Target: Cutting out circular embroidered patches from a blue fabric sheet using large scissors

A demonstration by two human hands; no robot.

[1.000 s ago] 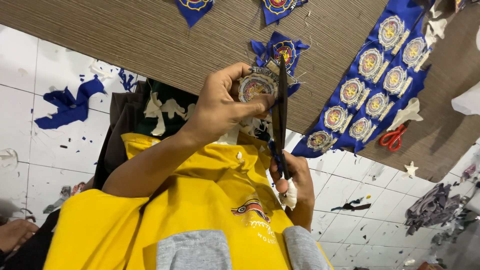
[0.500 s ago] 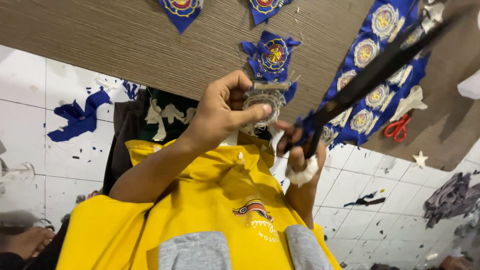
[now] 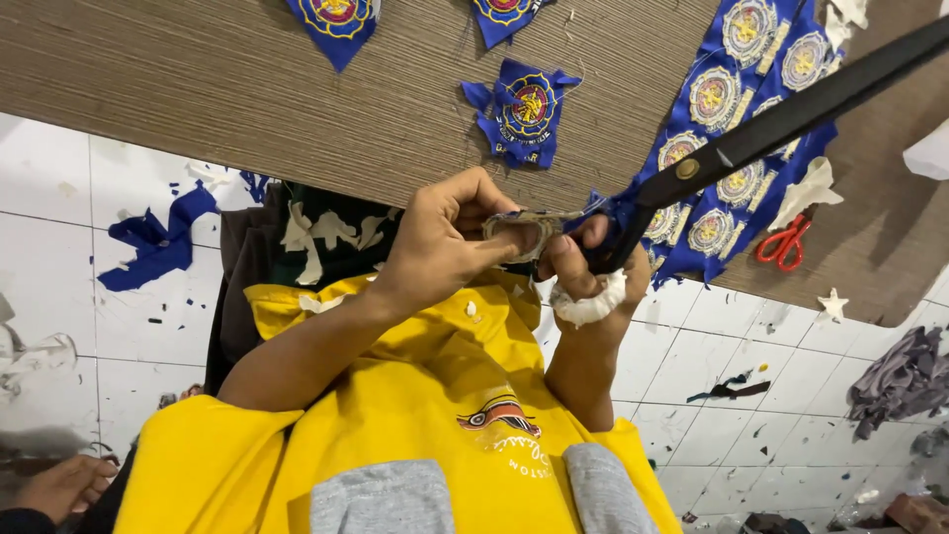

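Two hands meet above a yellow shirt (image 3: 395, 396), near a brown woven mat (image 3: 297, 89). Right of them lies a blue strip of embroidered badges (image 3: 732, 148). The right hand (image 3: 593, 267) grips large black scissors (image 3: 781, 124); the left hand (image 3: 445, 242) pinches a round badge (image 3: 519, 229).

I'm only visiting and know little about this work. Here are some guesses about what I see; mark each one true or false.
1. The left hand pinches a small round embroidered badge. True.
2. The right hand holds small red scissors. False: it grips large black scissors; the small red-handled scissors lie on the brown woven mat.
3. The person wears a yellow shirt. True.
4. The floor is bare wood. False: it is white tiled floor strewn with blue fabric scraps.
5. A blue cloth strip of round badges lies on the mat. True.
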